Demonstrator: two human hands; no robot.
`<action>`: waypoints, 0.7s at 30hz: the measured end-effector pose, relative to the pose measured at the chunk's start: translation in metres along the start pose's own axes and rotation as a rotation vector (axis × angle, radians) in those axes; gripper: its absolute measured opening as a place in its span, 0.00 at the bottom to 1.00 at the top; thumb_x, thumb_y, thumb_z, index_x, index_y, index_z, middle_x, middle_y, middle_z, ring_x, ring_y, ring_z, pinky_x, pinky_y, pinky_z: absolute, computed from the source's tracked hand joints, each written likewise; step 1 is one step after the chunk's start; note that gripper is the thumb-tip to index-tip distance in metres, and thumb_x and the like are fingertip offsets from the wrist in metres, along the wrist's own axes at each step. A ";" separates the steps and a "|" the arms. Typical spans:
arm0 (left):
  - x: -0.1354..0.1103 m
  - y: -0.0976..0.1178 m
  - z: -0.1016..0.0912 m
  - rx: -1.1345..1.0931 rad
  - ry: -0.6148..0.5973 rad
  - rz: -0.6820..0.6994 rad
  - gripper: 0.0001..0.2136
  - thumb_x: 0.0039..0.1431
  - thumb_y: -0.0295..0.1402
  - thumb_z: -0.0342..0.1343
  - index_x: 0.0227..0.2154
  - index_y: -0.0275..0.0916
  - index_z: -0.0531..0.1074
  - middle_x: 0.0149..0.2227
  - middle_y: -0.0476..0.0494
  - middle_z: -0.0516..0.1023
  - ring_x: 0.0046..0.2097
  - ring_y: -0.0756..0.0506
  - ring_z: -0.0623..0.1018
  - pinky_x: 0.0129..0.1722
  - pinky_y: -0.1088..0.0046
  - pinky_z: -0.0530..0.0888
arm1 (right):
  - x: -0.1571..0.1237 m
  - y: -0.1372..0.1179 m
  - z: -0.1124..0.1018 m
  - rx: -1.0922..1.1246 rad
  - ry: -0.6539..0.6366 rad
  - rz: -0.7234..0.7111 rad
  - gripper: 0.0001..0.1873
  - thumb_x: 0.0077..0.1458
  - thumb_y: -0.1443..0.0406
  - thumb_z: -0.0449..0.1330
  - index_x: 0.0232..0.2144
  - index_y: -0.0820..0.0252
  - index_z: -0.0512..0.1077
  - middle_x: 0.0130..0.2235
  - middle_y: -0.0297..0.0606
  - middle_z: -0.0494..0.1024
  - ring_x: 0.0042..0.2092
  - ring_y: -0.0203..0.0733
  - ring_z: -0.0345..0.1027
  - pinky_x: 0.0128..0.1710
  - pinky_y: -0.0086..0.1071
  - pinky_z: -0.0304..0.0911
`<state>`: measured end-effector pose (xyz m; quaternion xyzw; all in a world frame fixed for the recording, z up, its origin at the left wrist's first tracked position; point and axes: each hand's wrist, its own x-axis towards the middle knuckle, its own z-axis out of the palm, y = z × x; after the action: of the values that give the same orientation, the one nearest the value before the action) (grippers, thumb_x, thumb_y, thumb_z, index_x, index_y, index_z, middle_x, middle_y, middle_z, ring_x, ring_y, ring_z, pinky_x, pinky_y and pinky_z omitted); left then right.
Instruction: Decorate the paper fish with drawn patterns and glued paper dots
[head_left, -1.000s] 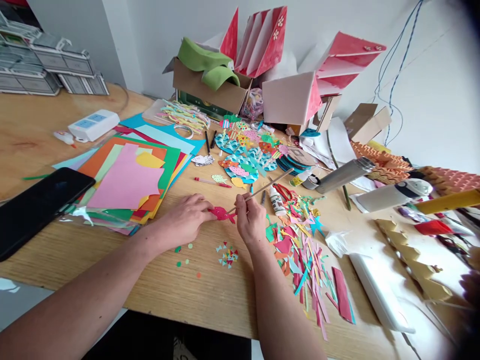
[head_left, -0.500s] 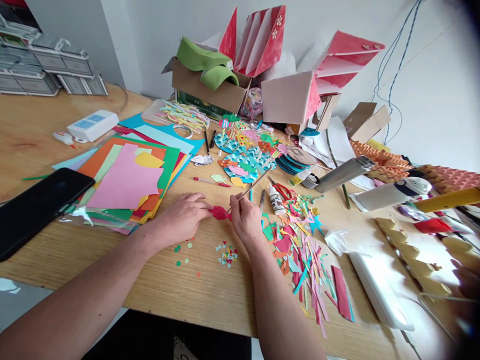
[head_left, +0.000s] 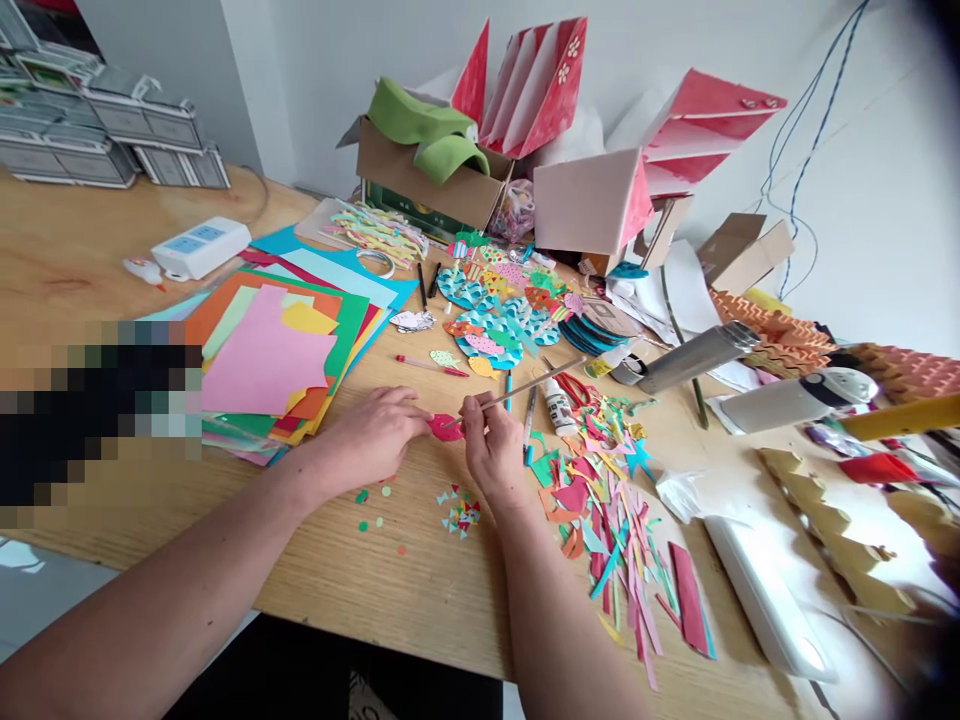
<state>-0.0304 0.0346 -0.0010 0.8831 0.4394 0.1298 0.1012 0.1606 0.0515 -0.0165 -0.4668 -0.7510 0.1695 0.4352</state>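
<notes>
A small crimson paper fish lies on the wooden table in front of me. At its left edge, the fingertips of my left hand hold it down, with the palm low over the table. My right hand is closed in a pinch around a thin stick. The stick's lower tip meets the fish, or hovers just over it; its other end slants up to the right. Nearer to me are small paper triangles and several green and orange paper dots.
Coloured paper sheets are stacked at left. Decorated paper fish on blue wavy discs stand beyond my hands. A glue bottle and paper scraps lie at right, beside a white lamp-like bar and metal flask.
The stick has swung to a flatter slant, its far end now further right. More of the crimson fish shows between my hands. The whole view has shifted slightly.
</notes>
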 end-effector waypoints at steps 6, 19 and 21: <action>0.000 0.001 0.000 -0.006 -0.006 -0.017 0.22 0.53 0.16 0.52 0.47 0.41 0.78 0.49 0.46 0.81 0.59 0.39 0.71 0.61 0.56 0.68 | 0.000 0.001 0.009 -0.040 -0.081 -0.024 0.15 0.67 0.60 0.47 0.28 0.56 0.63 0.25 0.34 0.71 0.27 0.37 0.67 0.29 0.29 0.57; -0.001 0.000 0.001 -0.022 0.005 -0.008 0.20 0.53 0.16 0.51 0.44 0.40 0.78 0.49 0.45 0.81 0.59 0.38 0.70 0.60 0.56 0.68 | 0.000 -0.001 0.007 -0.074 -0.110 0.021 0.16 0.68 0.59 0.45 0.28 0.56 0.64 0.28 0.36 0.73 0.28 0.37 0.68 0.30 0.29 0.58; -0.001 0.000 0.001 -0.026 -0.005 -0.018 0.19 0.53 0.16 0.51 0.43 0.39 0.78 0.48 0.45 0.81 0.60 0.38 0.69 0.61 0.56 0.68 | 0.000 -0.001 0.008 -0.082 -0.133 0.022 0.16 0.67 0.59 0.46 0.28 0.56 0.64 0.28 0.36 0.73 0.28 0.38 0.68 0.29 0.30 0.58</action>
<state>-0.0306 0.0342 -0.0020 0.8780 0.4453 0.1325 0.1151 0.1536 0.0526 -0.0201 -0.4799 -0.7795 0.1741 0.3629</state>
